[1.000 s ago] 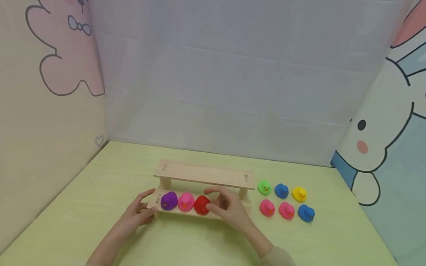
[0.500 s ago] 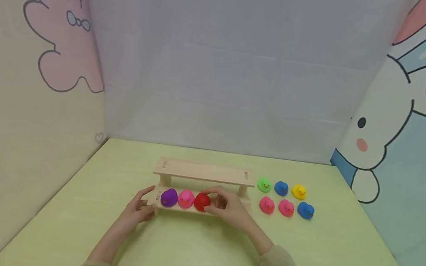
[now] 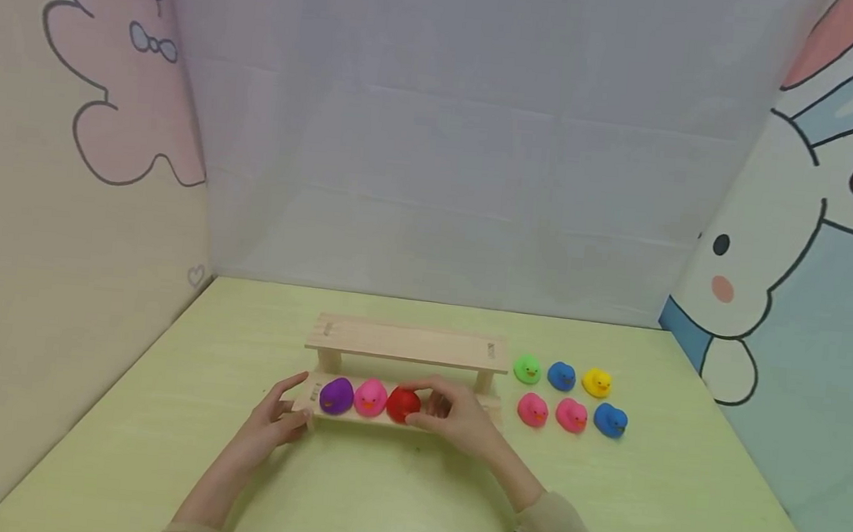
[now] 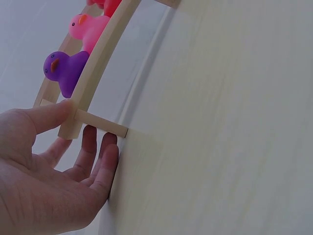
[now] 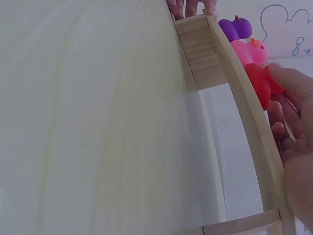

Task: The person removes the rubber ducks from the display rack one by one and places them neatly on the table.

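A two-step wooden stand (image 3: 405,344) sits mid-table. Along its lower step, side by side, are a purple rubber duck (image 3: 337,396), a pink rubber duck (image 3: 370,398) and a red rubber duck (image 3: 400,405). My right hand (image 3: 463,422) pinches the red duck between thumb and fingers, and covers part of it. At the step's left end, my left hand (image 3: 267,427) holds the stand. In the left wrist view the thumb of the left hand (image 4: 54,171) lies on the front corner, while fingertips touch the leg (image 4: 100,122) below.
To the right of the stand lie two rows of ducks: a green duck (image 3: 527,370), a blue duck (image 3: 561,376) and a yellow duck (image 3: 597,383) behind, two pink ducks (image 3: 571,415) and another blue duck (image 3: 611,421) in front. A light curtain (image 3: 437,133) hangs behind the table.
The red duck's beak pointed right toward the thumb a second ago; the duck now appears turned slightly in the right hand. The left hand stays on the stand. The head view has shifted slightly.
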Demonstrator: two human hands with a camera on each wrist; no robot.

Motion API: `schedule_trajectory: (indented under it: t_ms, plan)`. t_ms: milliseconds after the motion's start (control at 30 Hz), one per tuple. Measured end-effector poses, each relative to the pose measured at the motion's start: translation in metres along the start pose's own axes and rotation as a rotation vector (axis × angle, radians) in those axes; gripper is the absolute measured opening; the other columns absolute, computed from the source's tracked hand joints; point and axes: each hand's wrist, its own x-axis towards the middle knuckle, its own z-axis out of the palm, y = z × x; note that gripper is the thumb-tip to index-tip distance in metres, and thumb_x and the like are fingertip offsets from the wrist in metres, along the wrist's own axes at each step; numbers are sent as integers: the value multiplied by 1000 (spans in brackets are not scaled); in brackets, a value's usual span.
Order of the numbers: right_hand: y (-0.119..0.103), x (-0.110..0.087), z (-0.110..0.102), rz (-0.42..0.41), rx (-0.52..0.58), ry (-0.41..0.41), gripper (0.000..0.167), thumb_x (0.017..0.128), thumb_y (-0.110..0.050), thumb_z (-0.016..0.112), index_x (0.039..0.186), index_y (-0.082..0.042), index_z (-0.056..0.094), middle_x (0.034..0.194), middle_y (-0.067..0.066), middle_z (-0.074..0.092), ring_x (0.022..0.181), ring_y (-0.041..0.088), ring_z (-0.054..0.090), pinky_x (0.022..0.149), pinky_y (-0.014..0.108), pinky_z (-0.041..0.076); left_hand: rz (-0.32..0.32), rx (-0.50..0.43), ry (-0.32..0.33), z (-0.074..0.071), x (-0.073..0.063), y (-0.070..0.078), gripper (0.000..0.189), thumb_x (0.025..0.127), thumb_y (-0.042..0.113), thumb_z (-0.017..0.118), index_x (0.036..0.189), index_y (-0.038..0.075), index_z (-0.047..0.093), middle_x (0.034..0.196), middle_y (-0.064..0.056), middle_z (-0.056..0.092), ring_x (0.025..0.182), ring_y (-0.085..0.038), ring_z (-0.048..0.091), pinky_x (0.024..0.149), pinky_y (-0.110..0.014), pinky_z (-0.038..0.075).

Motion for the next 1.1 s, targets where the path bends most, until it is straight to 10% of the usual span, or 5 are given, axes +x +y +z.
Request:
schedule_trajectory:
  t_ms: [267, 1100]
  plan:
    - [-33, -6, -4, 58, 17, -2, 36, 88, -12, 74, 123, -10, 68, 86, 14, 62, 74, 11, 49, 67, 18, 41, -7, 4, -3, 0, 0, 0, 63, 101, 14, 54, 156, 22, 25, 136, -26, 52, 112, -24, 62, 97, -41, 55]
    - [-30, -6, -7, 74, 45, -6, 35, 88, -11, 73, 123, -10, 68, 84, 14, 61, 74, 10, 49, 66, 17, 40, 0, -8, -3, 0, 0, 2, 63, 101, 13, 54, 156, 22, 25, 136, -25, 52, 113, -23, 61, 94, -35, 54]
